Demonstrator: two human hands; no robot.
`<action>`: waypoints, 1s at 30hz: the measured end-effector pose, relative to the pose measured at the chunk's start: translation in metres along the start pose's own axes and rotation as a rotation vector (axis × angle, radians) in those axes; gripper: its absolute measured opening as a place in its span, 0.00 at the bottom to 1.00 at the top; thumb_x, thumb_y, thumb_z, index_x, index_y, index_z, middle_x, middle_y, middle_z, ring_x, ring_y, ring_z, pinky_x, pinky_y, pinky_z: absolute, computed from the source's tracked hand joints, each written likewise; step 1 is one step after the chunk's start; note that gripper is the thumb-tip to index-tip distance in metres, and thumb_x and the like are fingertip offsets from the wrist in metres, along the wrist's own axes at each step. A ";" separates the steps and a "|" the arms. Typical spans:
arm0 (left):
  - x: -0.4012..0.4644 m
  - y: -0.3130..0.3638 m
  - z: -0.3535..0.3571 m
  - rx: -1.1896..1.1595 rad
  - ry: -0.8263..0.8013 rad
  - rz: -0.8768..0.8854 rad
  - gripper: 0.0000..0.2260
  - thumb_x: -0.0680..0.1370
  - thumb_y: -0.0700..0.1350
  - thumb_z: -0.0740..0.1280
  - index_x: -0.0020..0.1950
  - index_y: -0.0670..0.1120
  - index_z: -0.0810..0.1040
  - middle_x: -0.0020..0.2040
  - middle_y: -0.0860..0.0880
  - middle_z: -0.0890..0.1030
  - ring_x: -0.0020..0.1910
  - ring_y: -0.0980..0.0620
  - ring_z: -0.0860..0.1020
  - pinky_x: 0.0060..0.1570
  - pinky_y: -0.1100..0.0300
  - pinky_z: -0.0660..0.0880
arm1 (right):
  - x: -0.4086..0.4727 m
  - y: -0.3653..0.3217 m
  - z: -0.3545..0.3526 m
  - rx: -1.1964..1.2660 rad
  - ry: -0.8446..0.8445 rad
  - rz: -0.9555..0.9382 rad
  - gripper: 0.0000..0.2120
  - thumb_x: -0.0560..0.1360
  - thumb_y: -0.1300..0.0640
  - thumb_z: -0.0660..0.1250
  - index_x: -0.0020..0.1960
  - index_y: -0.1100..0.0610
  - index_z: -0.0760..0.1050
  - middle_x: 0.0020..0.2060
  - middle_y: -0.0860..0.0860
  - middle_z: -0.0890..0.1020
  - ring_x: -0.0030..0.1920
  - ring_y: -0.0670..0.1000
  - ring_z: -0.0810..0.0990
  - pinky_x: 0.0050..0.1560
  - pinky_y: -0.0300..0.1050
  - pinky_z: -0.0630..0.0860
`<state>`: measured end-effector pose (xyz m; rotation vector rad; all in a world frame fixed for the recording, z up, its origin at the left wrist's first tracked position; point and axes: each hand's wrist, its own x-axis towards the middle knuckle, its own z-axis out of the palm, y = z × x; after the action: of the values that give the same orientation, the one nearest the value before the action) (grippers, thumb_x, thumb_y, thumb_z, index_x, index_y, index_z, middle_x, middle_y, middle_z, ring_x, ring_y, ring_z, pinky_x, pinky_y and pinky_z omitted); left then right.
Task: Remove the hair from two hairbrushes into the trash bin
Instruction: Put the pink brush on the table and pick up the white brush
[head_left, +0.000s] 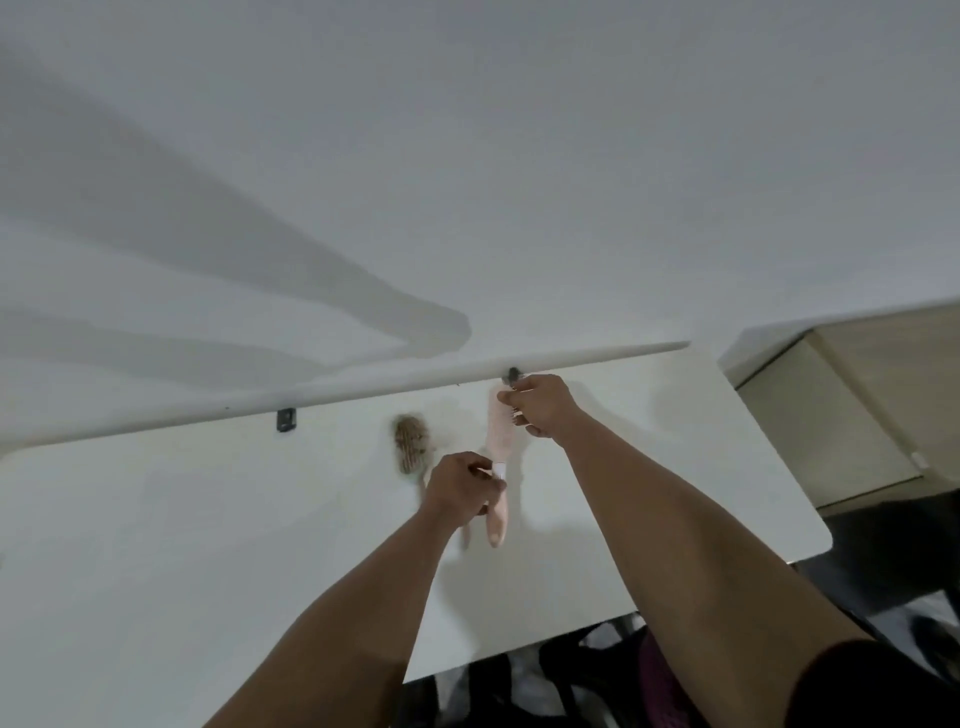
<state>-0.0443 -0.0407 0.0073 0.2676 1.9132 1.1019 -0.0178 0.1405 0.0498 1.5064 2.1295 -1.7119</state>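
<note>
On the white table (208, 519) a pink brush (500, 441) was held with its long axis running away from the person, handle nearest. The left hand (460, 488) was closed round the neck; the right hand (543, 408), at the head's far end, was pinching a dark tuft of hair (514, 374). A second brush (410, 444), matted with hair, lay just left of the left hand. No bin was seen.
</note>
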 end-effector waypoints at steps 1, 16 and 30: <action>0.004 -0.004 0.004 0.044 0.012 -0.014 0.17 0.71 0.40 0.77 0.59 0.43 0.85 0.46 0.47 0.86 0.48 0.46 0.87 0.51 0.47 0.86 | 0.008 0.005 0.003 -0.022 -0.012 0.008 0.12 0.77 0.59 0.75 0.59 0.61 0.80 0.43 0.56 0.81 0.33 0.51 0.79 0.31 0.43 0.68; 0.026 0.005 0.026 0.436 0.129 -0.072 0.22 0.69 0.51 0.80 0.58 0.46 0.80 0.53 0.50 0.85 0.50 0.48 0.85 0.52 0.52 0.83 | 0.048 0.024 0.025 -0.388 -0.040 -0.109 0.14 0.78 0.53 0.73 0.60 0.59 0.84 0.58 0.54 0.87 0.57 0.60 0.86 0.64 0.52 0.79; 0.004 0.005 -0.021 0.601 0.283 0.024 0.06 0.77 0.50 0.67 0.50 0.50 0.80 0.48 0.52 0.84 0.48 0.48 0.83 0.49 0.52 0.81 | 0.028 0.019 0.026 -0.478 0.029 -0.182 0.19 0.79 0.53 0.71 0.68 0.56 0.78 0.63 0.53 0.83 0.66 0.55 0.80 0.66 0.49 0.74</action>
<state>-0.0641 -0.0476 0.0137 0.4838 2.4747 0.5714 -0.0331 0.1374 0.0104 1.2397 2.5151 -1.0964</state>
